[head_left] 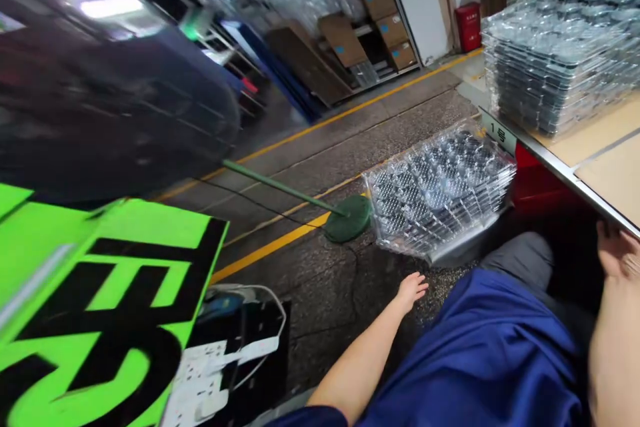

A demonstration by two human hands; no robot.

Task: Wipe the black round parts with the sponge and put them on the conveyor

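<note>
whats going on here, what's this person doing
A person in blue has nothing visible in either hand. Their open left hand is near a stack of clear plastic trays on the floor. Their right hand is by the edge of a wooden table, which holds a taller tray stack.

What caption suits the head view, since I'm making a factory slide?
Left hand near a stack of clear plastic trays on the floor, right hand by the table edge.

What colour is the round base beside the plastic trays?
The round base is dark green, best in the head view.
</note>
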